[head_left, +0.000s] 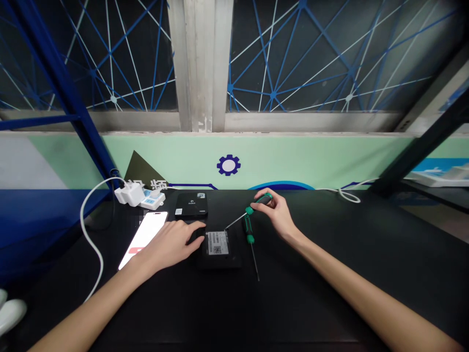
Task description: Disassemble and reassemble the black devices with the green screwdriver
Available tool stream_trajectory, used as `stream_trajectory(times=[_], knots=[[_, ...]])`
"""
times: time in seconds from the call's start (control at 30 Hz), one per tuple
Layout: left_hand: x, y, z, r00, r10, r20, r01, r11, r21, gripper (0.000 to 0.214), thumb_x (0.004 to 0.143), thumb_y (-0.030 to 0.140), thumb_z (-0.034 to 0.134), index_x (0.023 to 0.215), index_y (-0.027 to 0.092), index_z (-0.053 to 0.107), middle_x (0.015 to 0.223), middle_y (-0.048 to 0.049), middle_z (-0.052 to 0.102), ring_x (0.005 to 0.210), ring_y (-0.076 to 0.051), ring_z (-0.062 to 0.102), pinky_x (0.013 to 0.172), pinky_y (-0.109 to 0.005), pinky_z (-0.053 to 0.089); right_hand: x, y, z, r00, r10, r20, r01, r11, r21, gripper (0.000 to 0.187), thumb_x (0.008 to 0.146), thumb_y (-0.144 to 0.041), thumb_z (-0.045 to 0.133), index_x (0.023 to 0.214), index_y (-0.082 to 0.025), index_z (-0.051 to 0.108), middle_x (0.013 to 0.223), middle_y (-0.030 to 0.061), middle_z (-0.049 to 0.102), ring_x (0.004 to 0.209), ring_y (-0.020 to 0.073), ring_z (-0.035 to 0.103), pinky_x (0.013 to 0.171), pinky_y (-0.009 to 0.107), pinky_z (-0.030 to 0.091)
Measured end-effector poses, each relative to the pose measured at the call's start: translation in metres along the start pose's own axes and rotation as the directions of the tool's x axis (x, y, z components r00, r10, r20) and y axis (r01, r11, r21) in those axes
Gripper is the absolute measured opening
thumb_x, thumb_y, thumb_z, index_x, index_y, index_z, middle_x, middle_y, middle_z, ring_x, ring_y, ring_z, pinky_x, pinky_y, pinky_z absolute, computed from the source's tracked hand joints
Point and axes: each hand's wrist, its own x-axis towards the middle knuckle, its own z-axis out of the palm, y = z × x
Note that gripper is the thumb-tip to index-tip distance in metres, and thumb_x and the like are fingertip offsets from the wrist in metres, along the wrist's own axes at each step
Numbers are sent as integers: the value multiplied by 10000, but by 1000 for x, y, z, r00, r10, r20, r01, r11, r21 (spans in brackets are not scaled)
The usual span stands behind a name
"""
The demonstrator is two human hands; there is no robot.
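My left hand [170, 247] lies over the left edge of a flat black electronic box [220, 259], its fingers curled against the box. A white printed label [218, 243] faces up on the box. My right hand [273, 210] pinches a green-handled screwdriver [249, 210], whose thin shaft slants down-left to the label's upper right corner. A second green-handled screwdriver [249, 234] lies on the table just right of the box, its shaft pointing toward me.
A second black box [191, 205] stands behind the first. Left of it lie a lit phone [142, 239], a white charger [129, 194] with a white cable [86, 230], and a small white meter [153, 199]. The black table [311, 293] runs to a green wall behind.
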Motion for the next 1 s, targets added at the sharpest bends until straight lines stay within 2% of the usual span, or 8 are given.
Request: stream_trajectory(times=[0.4,0.73,0.9,1.0], knots=[[0,0,-3,1000,-1,17,1,999,-32,417,987,399,431,1325,239,618,593,17,603,551,-193,593,565,-265,375,6,3,-8,998,-64,-21,63,996,-56,207,677,-316,740,774,-220,585,672,-40,518,606,149,434,599,292,329],[-1,0,-3,1000,-6,21,7,1000,-29,426,985,419,422,1321,249,622,630,9,622,586,-203,615,602,-281,418,7,6,-8,994,-108,7,108,983,-150,168,670,-285,701,763,-213,581,691,-32,540,643,161,472,620,294,353],[0,-1,-2,1000,-11,25,12,1000,-28,418,986,417,425,1326,263,612,649,9,629,604,-210,617,603,-286,411,7,7,-9,983,-180,-43,170,970,-176,176,695,-271,710,796,-210,580,758,-23,564,655,154,476,634,293,366],[0,-2,0,999,-18,28,18,1000,-21,423,987,420,424,1331,256,608,639,10,623,609,-215,616,591,-285,399,5,6,-8,983,-167,-69,154,974,-167,202,702,-294,729,805,-212,575,742,-26,554,621,146,460,603,286,363]])
